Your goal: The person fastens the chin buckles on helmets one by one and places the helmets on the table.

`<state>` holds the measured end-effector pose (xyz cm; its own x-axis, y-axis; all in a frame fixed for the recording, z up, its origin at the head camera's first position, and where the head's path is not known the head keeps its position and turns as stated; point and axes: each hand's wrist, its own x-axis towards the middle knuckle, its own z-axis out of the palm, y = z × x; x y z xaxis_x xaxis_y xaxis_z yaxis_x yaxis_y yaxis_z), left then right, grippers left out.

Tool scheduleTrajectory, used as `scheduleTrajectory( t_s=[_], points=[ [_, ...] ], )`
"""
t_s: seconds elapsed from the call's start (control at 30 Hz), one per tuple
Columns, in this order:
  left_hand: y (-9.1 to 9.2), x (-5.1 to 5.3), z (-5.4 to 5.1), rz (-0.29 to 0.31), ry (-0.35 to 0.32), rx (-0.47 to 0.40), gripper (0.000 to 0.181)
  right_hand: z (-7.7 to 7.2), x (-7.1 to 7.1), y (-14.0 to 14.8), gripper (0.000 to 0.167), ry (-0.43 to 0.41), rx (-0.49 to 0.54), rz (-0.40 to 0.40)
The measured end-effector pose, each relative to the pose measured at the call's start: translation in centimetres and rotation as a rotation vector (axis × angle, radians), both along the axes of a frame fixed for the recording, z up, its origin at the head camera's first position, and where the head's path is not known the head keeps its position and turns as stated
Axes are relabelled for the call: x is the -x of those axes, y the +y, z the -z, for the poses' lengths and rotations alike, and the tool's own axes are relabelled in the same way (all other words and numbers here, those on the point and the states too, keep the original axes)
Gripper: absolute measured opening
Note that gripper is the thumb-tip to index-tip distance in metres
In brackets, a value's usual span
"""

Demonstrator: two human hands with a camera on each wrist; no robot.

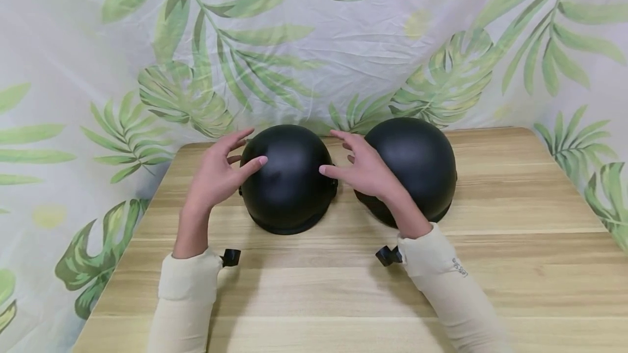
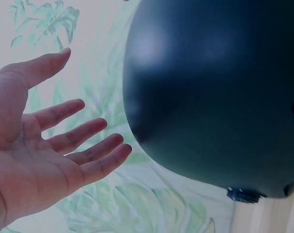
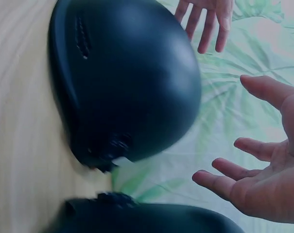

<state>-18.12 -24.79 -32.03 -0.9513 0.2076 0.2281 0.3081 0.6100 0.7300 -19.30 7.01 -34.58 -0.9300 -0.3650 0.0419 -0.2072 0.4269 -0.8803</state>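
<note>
Helmet, black, domed, hard-shelled, between spread, empty left hand and right hand, is judged slick, best held by its rim.

Showed a black helmet, smooth, domed and dully shiny, with a lipped lower rim, a dark side fitting and a narrow slotted patch. Stood crown up on the table, between left hand and right hand. Showed also a second helmet, likewise black, domed and crown up, just beside the first, partly hidden behind the right hand.
</note>
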Motion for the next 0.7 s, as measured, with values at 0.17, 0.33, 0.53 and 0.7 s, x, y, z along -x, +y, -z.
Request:
scheduleTrajectory(
  t_s=[0.17, 0.33, 0.53, 0.7],
  points=[
    [1.3, -0.4, -0.5, -0.004, 0.074, 0.001, 0.068, -0.8, -0.8, 1.8, 0.082, 0.067, -0.013, 0.026],
    [2.6, -0.7, -0.6, 0.016, 0.083, -0.011, 0.068, -1.3, -1.6, 3.8, 0.079, 0.103, -0.028, 0.062],
    [4.7, -0.4, -0.4, 0.052, 0.073, -0.017, 0.068, -1.9, -2.6, 6.1, 0.072, 0.162, -0.024, 0.121],
    [7.1, -0.4, -0.6, 0.105, 0.082, -0.048, 0.068, -2.0, -3.2, 7.7, 0.069, 0.215, -0.01, 0.181]
  ],
)
